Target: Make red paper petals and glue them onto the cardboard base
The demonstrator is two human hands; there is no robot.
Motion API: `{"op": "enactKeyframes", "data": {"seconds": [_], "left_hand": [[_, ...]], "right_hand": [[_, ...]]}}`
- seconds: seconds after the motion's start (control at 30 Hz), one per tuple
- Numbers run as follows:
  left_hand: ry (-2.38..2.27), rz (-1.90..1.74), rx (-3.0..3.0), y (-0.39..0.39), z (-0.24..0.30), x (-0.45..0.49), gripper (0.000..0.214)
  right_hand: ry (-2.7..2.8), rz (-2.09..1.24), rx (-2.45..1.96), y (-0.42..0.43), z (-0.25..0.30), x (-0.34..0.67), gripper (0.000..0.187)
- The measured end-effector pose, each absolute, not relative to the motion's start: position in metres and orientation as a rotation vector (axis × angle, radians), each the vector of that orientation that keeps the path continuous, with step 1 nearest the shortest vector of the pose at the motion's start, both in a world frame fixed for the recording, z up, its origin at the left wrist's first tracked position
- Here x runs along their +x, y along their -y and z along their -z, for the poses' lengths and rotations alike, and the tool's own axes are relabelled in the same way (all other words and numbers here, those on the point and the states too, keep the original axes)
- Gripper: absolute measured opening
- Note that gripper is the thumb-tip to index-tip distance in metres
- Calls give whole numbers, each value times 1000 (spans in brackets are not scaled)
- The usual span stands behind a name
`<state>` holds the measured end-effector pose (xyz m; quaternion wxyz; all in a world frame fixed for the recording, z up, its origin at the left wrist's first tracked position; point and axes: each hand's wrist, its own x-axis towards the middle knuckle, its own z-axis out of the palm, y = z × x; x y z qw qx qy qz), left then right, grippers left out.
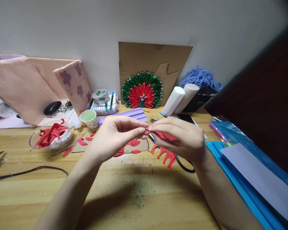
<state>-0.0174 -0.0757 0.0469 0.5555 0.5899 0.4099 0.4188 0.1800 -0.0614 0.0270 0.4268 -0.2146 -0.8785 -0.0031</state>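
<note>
My left hand point(111, 135) and my right hand point(182, 135) meet over the table, fingertips nearly touching. Between them they pinch a small red paper petal point(147, 131), mostly hidden by the fingers. Below lies a piece of cardboard point(145, 147) with red petals arranged on it, partly covered by my left hand. Under my right hand is a cut-out red paper strip point(166, 156) with a jagged edge. A black loop point(186, 169), which looks like a scissors handle, shows beside it. Several loose red petals point(83, 143) lie left of my left hand.
A clear bowl point(33, 139) of red paper scraps and a paper cup point(88, 118) stand at left. A green and red peacock decoration point(142, 91) leans on cardboard point(153, 54) at the back. White rolls point(174, 100), blue sheets point(220, 159) and a black cord point(38, 168) lie around.
</note>
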Motion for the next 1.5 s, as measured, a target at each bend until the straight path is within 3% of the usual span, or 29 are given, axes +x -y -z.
{"op": "enactKeyframes", "data": {"seconds": [0.4,1.5], "left_hand": [[-967,-1060,1543,80,-48,-14,14],[-1003,-1188,2147,82,-42,-15,17]], "right_hand": [[1925,-836,-777,65,-31,181,6],[1711,-1007,-875,66,-31,177,8]]}}
